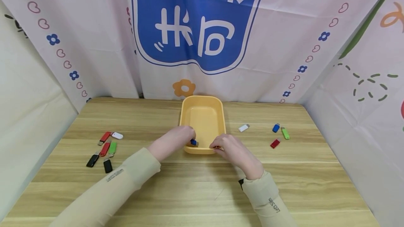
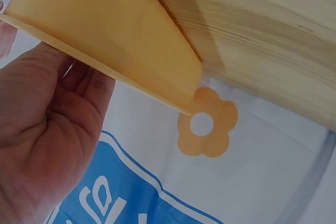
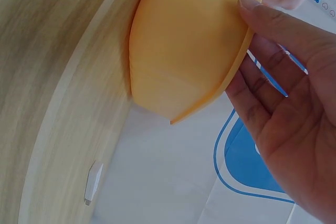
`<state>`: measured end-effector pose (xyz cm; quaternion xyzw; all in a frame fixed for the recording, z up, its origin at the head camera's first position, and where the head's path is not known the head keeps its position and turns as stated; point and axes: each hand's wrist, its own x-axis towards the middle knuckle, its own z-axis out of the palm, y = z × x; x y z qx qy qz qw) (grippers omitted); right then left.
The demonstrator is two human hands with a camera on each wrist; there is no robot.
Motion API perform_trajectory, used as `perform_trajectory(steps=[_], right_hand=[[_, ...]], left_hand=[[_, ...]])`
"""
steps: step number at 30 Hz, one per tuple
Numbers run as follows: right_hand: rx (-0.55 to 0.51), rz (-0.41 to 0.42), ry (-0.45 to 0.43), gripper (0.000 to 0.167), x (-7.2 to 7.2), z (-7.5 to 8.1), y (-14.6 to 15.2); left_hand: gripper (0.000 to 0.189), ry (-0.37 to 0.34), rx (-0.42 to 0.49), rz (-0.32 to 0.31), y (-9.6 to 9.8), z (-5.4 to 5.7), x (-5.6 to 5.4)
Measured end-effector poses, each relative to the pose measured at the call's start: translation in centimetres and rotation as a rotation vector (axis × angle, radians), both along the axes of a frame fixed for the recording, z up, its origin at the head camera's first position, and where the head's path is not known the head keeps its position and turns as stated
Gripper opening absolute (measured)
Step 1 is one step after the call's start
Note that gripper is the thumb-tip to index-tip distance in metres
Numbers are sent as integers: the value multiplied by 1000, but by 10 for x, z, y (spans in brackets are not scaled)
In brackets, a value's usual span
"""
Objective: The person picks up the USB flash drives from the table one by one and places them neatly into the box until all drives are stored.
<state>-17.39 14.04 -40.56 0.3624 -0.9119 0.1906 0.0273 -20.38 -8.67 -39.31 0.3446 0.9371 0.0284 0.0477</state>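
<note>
At the left of the surface (image 1: 176,192) lie 6 USB sticks: a black one (image 1: 92,160) nearest the left edge, a farther red one (image 1: 105,136), a nearer red one (image 1: 105,149), a second black one (image 1: 108,166) at the near side, a green one (image 1: 112,147) and a white one (image 1: 118,135) at the far right of the group.

In the middle stands a yellow tray (image 1: 203,118). The left hand (image 1: 187,134) is at its near left part, over the rim; a blue USB stick (image 1: 194,143) shows inside just under that hand, and I cannot tell whether its fingers pinch it. The right hand (image 1: 229,149) grips the near right rim, thumb against the outer wall and the other fingers inside.

To the right of the tray lie 4 more sticks: white (image 1: 243,128), dark red (image 1: 275,143) nearer, blue (image 1: 276,128) farther, and light green (image 1: 285,133) at the far right. Behind everything hangs a white curtain (image 1: 268,80) with a blue panel (image 1: 186,54).
</note>
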Motion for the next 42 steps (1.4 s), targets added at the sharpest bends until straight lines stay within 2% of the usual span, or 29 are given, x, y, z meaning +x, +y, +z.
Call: perform_trajectory(steps=[5, 11, 16, 19, 22, 42], right_hand=[[1, -2, -4, 11, 0, 0, 0], [1, -5, -4, 11, -1, 0, 0], [-1, -7, -13, 11, 0, 0, 0], [2, -6, -15, 12, -1, 0, 0], [3, -5, -10, 11, -1, -1, 0], [-7, 2, 3, 11, 0, 1, -1]], left_hand=[[23, -20, -28, 8, 3, -1, -3], [25, -12, -31, 13, 7, -1, -6], [25, 59, -46, -12, 11, -3, -9], [25, 113, -87, -27, 14, -5, -10], [24, 137, -127, -26, 16, -6, -12], [23, 156, -175, -15, 20, -10, -14]])
